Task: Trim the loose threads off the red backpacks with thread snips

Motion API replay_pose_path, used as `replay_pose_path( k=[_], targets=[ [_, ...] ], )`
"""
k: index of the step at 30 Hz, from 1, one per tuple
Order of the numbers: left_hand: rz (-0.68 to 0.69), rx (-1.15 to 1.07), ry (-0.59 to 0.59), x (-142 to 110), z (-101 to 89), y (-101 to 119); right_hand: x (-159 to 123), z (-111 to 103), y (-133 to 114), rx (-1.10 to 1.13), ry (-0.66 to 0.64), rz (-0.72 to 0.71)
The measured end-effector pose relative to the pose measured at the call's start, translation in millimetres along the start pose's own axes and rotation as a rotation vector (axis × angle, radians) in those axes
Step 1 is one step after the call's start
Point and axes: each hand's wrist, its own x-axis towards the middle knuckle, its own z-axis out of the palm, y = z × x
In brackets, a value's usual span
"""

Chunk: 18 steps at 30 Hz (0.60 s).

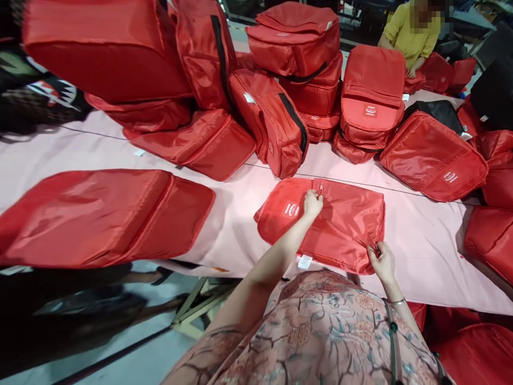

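Flat on the pink-covered table in front of me lies a red fabric bag [344,214] with a white printed logo and a zipper across it. My left hand [313,204] is closed in a pinch on the bag at the zipper, just below the zipper pull [321,188]. At the bag's near right corner, my right hand [382,262] has its fingers closed against the edge. A small dark object shows between those fingers, too small to name. A white label [305,262] sticks out from the bag's near edge.
Another flat red bag [160,219] lies to the left. Behind are stacked red bags [296,43], with more at right [436,155]. A person in a yellow top [412,32] handles red bags at the far right. The pink table cover [425,267] ends near my body.
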Motion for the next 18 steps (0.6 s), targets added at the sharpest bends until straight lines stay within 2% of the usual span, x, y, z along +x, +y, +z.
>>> replay_pose_path(
  k=[3, 12, 18],
  targets=[
    [0.090, -0.033, -0.021, -15, 0.0, -7, 1, 1, 2, -0.005, 0.011, -0.001],
    [0.274, -0.048, -0.058, -43, -15.1, 5, 3, 2, 5, -0.006, 0.021, -0.011],
    [0.303, 0.136, -0.109, -55, -23.0, 0, 5, 1, 6, 0.036, 0.012, 0.010]
  ],
)
